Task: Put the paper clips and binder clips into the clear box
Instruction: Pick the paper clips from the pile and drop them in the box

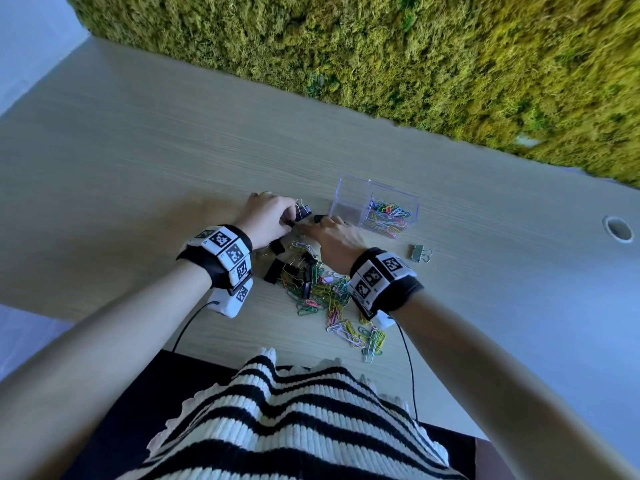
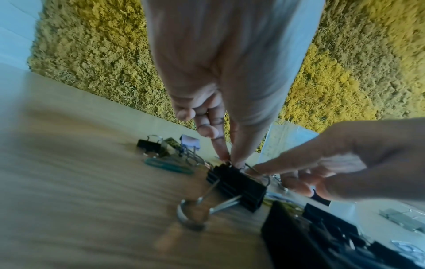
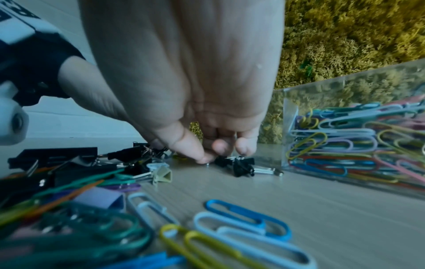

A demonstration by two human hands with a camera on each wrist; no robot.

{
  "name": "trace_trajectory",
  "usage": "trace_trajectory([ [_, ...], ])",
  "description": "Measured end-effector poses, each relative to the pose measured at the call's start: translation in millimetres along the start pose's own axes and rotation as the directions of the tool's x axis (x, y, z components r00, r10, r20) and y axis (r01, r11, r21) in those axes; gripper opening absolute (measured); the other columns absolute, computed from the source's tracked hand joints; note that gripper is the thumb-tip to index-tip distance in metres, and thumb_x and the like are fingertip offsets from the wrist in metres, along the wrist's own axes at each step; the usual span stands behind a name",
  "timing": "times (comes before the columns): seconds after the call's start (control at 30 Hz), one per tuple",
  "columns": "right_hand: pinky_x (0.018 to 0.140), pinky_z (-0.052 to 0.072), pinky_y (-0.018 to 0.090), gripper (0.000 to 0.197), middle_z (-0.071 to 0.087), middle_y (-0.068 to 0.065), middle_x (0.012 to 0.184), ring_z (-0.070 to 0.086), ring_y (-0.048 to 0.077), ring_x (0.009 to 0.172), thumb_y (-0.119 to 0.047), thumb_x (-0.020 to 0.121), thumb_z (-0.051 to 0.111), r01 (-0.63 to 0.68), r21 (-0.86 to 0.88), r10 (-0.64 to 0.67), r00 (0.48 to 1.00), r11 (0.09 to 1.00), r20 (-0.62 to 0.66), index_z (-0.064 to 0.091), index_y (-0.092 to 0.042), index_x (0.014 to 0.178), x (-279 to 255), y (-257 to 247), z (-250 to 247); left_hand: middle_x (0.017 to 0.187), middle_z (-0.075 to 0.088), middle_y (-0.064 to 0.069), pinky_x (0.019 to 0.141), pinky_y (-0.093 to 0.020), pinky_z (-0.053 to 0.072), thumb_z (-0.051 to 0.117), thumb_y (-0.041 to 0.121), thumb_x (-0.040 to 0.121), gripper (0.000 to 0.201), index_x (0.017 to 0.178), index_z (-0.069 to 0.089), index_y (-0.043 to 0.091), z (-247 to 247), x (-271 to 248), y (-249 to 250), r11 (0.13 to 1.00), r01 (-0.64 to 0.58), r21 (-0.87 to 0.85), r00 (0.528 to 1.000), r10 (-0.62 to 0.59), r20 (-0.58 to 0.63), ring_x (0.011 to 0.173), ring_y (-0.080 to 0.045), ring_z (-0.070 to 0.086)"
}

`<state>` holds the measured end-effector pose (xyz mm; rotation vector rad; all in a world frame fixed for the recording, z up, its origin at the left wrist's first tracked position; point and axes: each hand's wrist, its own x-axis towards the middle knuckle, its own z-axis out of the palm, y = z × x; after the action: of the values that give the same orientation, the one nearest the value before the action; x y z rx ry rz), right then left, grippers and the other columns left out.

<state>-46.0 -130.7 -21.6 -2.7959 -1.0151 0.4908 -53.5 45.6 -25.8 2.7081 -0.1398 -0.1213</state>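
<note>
My left hand (image 1: pixel 289 220) pinches the top of a black binder clip (image 2: pixel 236 185) between thumb and forefinger (image 2: pixel 222 151), low over the table. Beside it, my right hand (image 1: pixel 320 223) curls its fingertips (image 3: pixel 219 146) down on a small black binder clip (image 3: pixel 241 165) just left of the clear box (image 1: pixel 349 194). The box's right compartment holds several coloured paper clips (image 1: pixel 386 216); its left one looks empty. A mixed pile of paper clips and black binder clips (image 1: pixel 318 289) lies under and behind my wrists.
A lone silver binder clip (image 1: pixel 420 252) lies right of my right wrist. A round cable hole (image 1: pixel 618 228) sits far right in the wooden table (image 1: pixel 138 161). A moss wall (image 1: pixel 415 46) borders the table's far edge. Wrist cables trail toward my lap.
</note>
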Motion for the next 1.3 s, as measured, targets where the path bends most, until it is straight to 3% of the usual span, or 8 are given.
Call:
trace_trajectory([
  [0.27,0.080,0.042,0.034,0.063,0.048,0.010,0.118,0.040,0.025,0.111,0.006,0.081,0.039,-0.064,0.001,0.064,0.998,0.998,0.007,0.045,-0.028,0.135,-36,28,6,0.067,0.061,0.008,0.066,-0.023,0.048,0.074,0.012,0.075,0.012,0.074,0.064,0.018,-4,1,-13,0.990,0.065,-0.123,0.996,-0.072,-0.057,0.061,-0.009,0.056],
  [0.43,0.081,0.044,0.034,0.039,0.049,0.004,0.101,0.046,0.022,0.100,-0.013,0.087,0.054,-0.139,0.161,0.143,0.990,0.977,-0.014,0.057,-0.020,0.125,-72,53,12,0.089,0.065,0.003,0.086,-0.037,0.042,0.075,0.026,0.073,0.019,0.087,0.064,0.019,1,1,-10,0.999,0.012,-0.032,0.998,-0.014,-0.067,0.090,-0.019,0.054],
  [0.53,0.082,0.045,0.034,0.066,0.049,0.008,0.111,0.047,0.021,0.098,-0.043,0.075,0.071,-0.182,0.205,0.183,0.983,0.962,0.018,0.048,-0.017,0.132,-86,60,17,0.093,0.063,0.005,0.084,-0.033,0.035,0.076,0.034,0.072,0.026,0.093,0.065,0.023,4,-5,3,0.994,-0.114,0.003,0.993,0.114,0.012,0.095,-0.020,0.050],
  [0.67,0.088,0.046,0.034,0.091,0.042,0.006,0.117,0.040,0.018,0.104,-0.053,0.061,0.077,-0.135,0.186,0.128,0.991,0.973,0.048,0.036,-0.027,0.138,-92,43,24,0.099,0.063,0.008,0.079,-0.029,0.026,0.074,0.033,0.074,0.030,0.102,0.067,0.024,12,-10,17,0.984,-0.168,0.057,0.976,0.158,0.149,0.096,-0.016,0.045],
  [0.77,0.086,0.048,0.034,0.088,0.045,0.006,0.116,0.042,0.019,0.103,-0.047,0.064,0.077,-0.083,0.155,0.078,0.996,0.984,0.039,0.034,-0.031,0.139,-86,29,27,0.103,0.064,0.007,0.084,-0.032,0.029,0.074,0.032,0.075,0.029,0.102,0.067,0.025,15,-10,21,0.984,-0.162,0.073,0.972,0.146,0.186,0.100,-0.016,0.046],
  [0.93,0.076,0.048,0.032,0.048,0.053,0.005,0.100,0.054,0.022,0.085,-0.028,0.085,0.063,-0.040,0.136,0.035,0.999,0.990,0.035,0.048,-0.036,0.130,-72,25,23,0.103,0.063,0.008,0.091,-0.035,0.033,0.075,0.034,0.074,0.031,0.103,0.067,0.028,17,-11,27,0.980,-0.181,0.076,0.962,0.161,0.221,0.106,-0.018,0.046],
  [1.07,0.076,0.051,0.034,0.031,0.061,0.008,0.098,0.061,0.027,0.085,-0.007,0.088,0.050,-0.051,0.090,0.048,0.998,0.995,0.041,0.064,-0.019,0.113,-67,26,23,0.098,0.061,0.012,0.087,-0.034,0.034,0.076,0.034,0.073,0.029,0.101,0.067,0.030,18,-13,31,0.977,-0.209,0.039,0.952,0.194,0.236,0.098,-0.013,0.044],
  [1.3,0.066,0.052,0.024,0.013,0.072,0.010,0.083,0.062,0.015,0.068,-0.010,0.076,0.072,-0.226,0.431,0.303,0.946,0.874,-0.119,0.075,-0.010,0.089,-73,50,16,0.097,0.063,0.008,0.088,-0.033,0.030,0.075,0.029,0.074,0.025,0.097,0.068,0.027,16,-9,22,0.991,-0.131,0.014,0.977,0.127,0.173,0.102,-0.017,0.045],
])
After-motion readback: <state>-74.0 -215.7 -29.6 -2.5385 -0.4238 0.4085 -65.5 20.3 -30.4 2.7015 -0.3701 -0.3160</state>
